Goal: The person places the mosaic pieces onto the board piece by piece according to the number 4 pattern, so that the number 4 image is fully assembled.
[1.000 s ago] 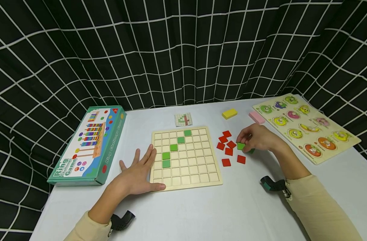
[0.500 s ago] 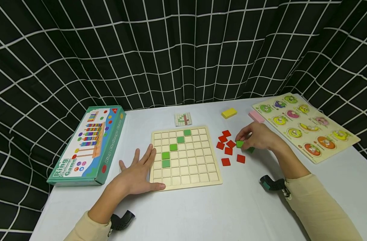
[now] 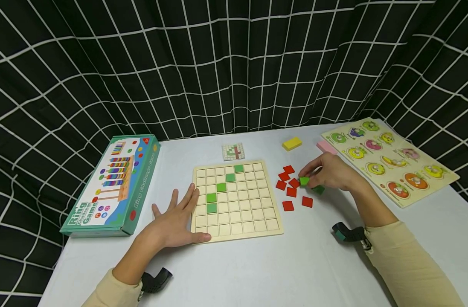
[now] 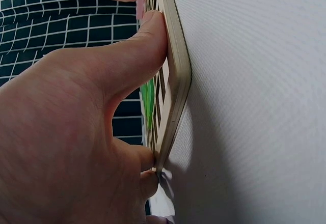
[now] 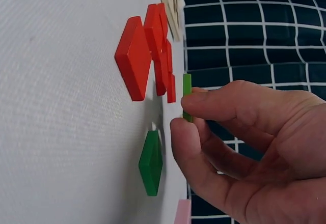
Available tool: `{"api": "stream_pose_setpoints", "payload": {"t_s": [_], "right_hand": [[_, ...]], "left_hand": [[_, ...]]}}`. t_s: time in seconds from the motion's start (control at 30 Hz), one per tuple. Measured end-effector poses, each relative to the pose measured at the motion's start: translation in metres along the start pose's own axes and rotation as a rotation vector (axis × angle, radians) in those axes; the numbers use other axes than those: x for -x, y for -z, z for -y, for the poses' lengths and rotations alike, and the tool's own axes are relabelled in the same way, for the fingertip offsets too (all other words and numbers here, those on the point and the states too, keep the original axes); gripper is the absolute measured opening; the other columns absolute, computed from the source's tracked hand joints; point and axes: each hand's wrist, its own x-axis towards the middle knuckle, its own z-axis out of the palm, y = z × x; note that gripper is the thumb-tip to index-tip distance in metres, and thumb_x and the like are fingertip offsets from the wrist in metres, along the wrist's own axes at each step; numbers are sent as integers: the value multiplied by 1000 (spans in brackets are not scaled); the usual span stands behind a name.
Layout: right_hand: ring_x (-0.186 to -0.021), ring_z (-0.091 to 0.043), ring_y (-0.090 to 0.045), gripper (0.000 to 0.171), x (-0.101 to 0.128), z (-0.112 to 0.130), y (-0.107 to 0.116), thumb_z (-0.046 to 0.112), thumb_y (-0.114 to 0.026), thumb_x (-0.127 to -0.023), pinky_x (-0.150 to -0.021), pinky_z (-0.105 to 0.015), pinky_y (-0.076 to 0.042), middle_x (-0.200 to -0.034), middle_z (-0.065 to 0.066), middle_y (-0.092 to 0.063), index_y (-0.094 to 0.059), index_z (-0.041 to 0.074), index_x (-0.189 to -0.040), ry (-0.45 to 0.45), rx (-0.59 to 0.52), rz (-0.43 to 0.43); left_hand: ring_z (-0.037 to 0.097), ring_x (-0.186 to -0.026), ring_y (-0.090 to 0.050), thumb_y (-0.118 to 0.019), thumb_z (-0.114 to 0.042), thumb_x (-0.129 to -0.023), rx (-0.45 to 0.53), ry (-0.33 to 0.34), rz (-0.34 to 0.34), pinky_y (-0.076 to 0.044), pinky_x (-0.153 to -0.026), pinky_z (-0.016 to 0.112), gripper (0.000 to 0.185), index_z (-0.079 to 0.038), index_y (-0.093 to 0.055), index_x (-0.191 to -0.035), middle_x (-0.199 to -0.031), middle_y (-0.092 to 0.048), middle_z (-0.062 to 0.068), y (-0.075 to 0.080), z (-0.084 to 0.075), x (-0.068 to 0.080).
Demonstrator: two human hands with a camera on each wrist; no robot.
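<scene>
My right hand (image 3: 331, 172) pinches a light green square tile (image 3: 304, 181) between thumb and fingertips, lifted just above the white table (image 3: 295, 264) beside the loose red tiles (image 3: 291, 192), with a darker green tile (image 5: 151, 162) lying flat under the hand. My left hand (image 3: 176, 221) lies flat with fingers spread, thumb pressed against the near left corner of the wooden grid board (image 3: 253, 221).

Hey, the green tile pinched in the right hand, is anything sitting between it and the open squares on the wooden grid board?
Only the loose red tiles lie on the table between the right hand, which pinches the green tile, and the grid board. They lie flat, so a lifted tile should pass over them.
</scene>
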Motion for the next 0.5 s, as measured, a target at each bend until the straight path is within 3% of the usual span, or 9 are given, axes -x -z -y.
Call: {"api": "stream_pose_setpoints", "payload": {"t_s": [0.5], "right_hand": [[-100,-30,-62,28,4,17,-9,6,-85,-81,-74,-32,-56,-112,-14,-76,-82,5,-109,44,-15,2]], "left_hand": [[51,-159,2,-73,-77,-79,4,2,6,-2,-98,95,129,-12,-7,-169,-177,3,4,1,-1,1]]}}
